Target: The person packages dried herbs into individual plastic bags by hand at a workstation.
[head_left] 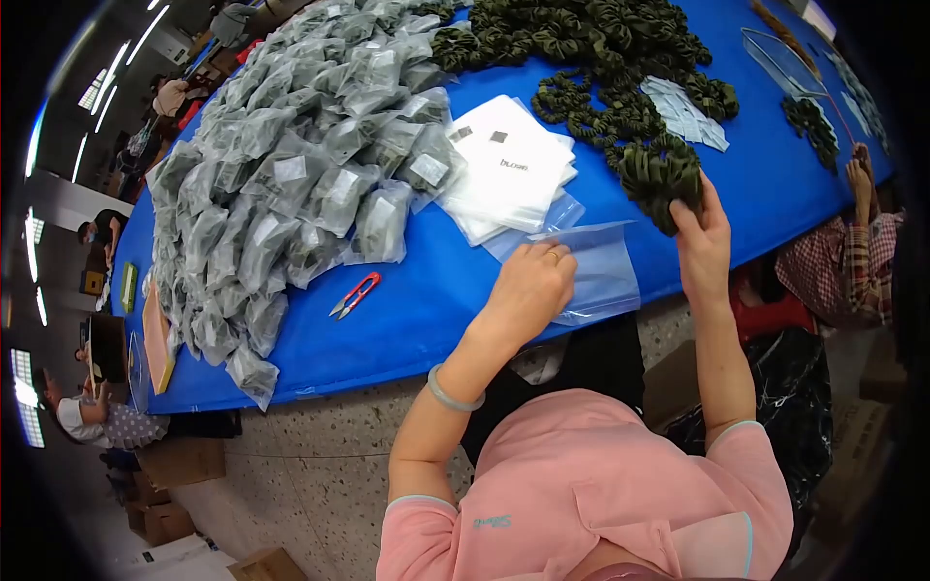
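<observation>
My left hand (pixel 540 289), with a ring on a finger and a pale bangle on the wrist, is closed on the edge of a clear plastic bag (pixel 605 266). The bag lies flat at the table's near edge. My right hand (pixel 705 232) grips a dark green ruffled scrunchie (pixel 662 179) between thumb and fingers, just beyond the bag's right side. Behind my left hand is a stack of white printed plastic bags (pixel 509 169). More dark green scrunchies (pixel 591 39) are heaped at the back, beside some pale blue-white labels (pixel 686 111).
Many filled, labelled bags (pixel 320 184) pile up on the left of the blue table (pixel 426 329). Red-handled thread snips (pixel 356 295) lie in front of them. At right, another person's hand (pixel 860 174) is near the table edge. Several people sit or stand at far left.
</observation>
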A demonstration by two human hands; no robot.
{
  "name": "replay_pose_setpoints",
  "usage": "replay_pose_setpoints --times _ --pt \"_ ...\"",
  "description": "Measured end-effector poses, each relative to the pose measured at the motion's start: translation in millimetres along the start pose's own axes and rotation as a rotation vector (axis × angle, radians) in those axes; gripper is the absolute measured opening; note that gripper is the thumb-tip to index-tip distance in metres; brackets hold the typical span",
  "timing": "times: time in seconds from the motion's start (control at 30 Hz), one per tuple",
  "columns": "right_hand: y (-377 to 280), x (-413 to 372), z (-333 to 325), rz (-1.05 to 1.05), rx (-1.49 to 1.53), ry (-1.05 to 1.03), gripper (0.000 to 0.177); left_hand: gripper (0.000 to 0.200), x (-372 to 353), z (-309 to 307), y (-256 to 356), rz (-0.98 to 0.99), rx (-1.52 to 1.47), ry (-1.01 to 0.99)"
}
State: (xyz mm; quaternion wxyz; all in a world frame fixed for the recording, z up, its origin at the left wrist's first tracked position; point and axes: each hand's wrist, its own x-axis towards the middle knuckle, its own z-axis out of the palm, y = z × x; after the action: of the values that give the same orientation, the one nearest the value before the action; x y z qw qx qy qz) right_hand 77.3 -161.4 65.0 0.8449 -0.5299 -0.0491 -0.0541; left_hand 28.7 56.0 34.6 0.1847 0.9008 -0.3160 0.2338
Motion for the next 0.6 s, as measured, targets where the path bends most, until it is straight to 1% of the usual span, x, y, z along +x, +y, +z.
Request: replay_pose_setpoints --times 0.07,0.13,0.17,0.23,0.27,0.3,0.33,0.4,0.47,0.53,0.57,0.6 --pt "0.4 -32.7 4.0 -0.218 -0.380 0.020 0.048 0.005 -3.3 -1.7 -1.4 -0.262 -0.115 -0.077" --pt "14.5 -54.0 -5.4 -0.597 -0.815 -0.265 0.050 0.007 -4.2 2.0 -1.5 -0.383 -0.198 -0.060" --pt "18.8 -60.4 -5.7 -0.693 -0.870 -0.418 0.046 0.007 -3.4 4.4 0.5 -0.394 -0.182 -0.051" --pt "40.0 -71.7 -10.3 -0.730 -0.945 -0.625 0.039 0.008 -4.0 1.6 -1.4 -0.522 -0.227 0.074" --pt "45.9 -78.0 -11.7 -0.724 -1.028 -0.652 0.035 0.006 -5.5 3.9 -3.8 -0.569 -0.187 0.046" --pt "49.0 -83.5 -13.8 -0.722 -1.103 -0.688 0.032 0.006 -7.4 7.2 -7.3 -0.544 -0.229 0.085" --pt "46.2 -84.9 -11.5 -0.747 -1.155 -0.712 0.029 0.005 -10.0 13.5 -6.3 -0.562 -0.237 0.099" --pt "49.0 -81.9 -17.8 -0.781 -1.121 -0.791 0.029 0.005 -11.2 27.5 -8.9 -0.586 -0.309 0.097" --pt "43.0 -74.4 -22.1 -0.712 -1.154 -0.833 0.032 0.006 -11.2 26.5 -8.9 -0.484 -0.327 0.106" --pt "42.8 -64.9 -28.2 -0.568 -1.188 -0.715 0.045 0.008 -11.3 8.9 -2.7 -0.441 -0.342 0.086" --pt "45.6 -64.0 -29.8 -0.548 -1.158 -0.717 0.050 0.010 -9.3 17.1 0.3 -0.455 -0.315 0.140" --pt "41.0 -66.0 -22.7 -0.591 -1.196 -0.811 0.048 0.010 -7.7 15.0 1.5 -0.457 -0.318 0.150"
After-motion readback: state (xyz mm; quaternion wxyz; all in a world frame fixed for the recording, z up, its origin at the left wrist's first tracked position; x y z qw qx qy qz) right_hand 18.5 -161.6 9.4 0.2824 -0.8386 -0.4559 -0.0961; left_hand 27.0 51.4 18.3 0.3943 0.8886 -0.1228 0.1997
